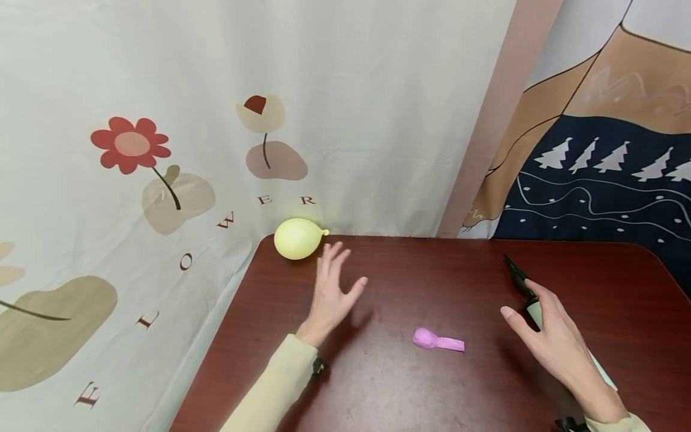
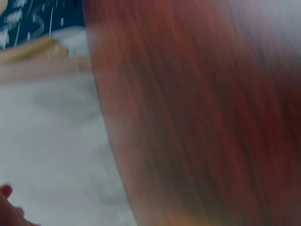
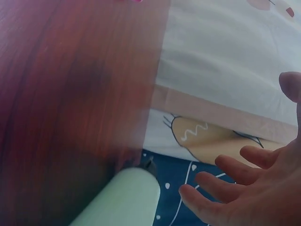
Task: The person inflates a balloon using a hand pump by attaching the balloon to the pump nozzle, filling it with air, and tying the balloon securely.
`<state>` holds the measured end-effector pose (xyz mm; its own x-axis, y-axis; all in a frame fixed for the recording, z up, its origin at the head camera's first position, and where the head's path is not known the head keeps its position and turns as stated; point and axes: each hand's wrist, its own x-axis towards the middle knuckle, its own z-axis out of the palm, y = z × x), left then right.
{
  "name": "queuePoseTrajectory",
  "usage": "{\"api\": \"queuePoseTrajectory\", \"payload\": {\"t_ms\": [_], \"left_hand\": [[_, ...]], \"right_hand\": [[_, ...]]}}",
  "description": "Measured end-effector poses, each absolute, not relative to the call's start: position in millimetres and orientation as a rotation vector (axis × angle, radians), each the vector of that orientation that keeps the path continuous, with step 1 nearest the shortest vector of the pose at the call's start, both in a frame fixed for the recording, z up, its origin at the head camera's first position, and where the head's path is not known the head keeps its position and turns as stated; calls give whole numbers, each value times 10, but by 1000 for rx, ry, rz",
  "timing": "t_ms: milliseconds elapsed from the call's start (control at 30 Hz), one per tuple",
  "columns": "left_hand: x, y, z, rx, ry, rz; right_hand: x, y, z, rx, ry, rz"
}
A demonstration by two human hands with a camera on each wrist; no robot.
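Observation:
A blown-up yellow balloon [image 1: 297, 239] with a tied neck lies at the table's far left corner. My left hand [image 1: 330, 294] is raised just to its right, fingers spread and holding nothing. Only a few fingertips [image 2: 6, 190] of it enter the left wrist view. On the right, my right hand [image 1: 564, 345] hovers above a balloon pump, a pale green tube [image 1: 534, 312] with a black tapered nozzle [image 1: 518, 278], and hides part of it. Its fingers are parted, the pump beside them in the right wrist view. Between both hands lies a limp purple balloon [image 1: 426, 338].
The dark red wooden table [image 1: 388, 396] has rounded far corners. A white curtain [image 1: 378, 120] printed with flowers and letters hangs along its back and left sides. A patterned cloth [image 1: 599, 180] with white trees hangs at the back right.

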<state>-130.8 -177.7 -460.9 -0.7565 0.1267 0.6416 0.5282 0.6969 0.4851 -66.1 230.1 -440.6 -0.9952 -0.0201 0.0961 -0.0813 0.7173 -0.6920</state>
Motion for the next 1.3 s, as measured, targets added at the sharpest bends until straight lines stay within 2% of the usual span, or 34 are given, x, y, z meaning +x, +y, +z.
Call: {"api": "queuePoseTrajectory", "payload": {"t_ms": [433,900,1067,1300], "left_hand": [[-1004,-856,-4618,-1138,-2728,-508],[-980,-724,-4723,-1243,-2898,-204],[-1036,-797,-4691,-1118,-3014,-537],[-1113,-1018,-4561,-871,-2969,-1652]], "right_hand": [[-515,2678,-4492,35,-2936,857],[-432,2696,-4571,68,-2871,823],[-439,2590,-4549,110,-2872,847],[-463,2265,-4475,345,-2818,919]]}}
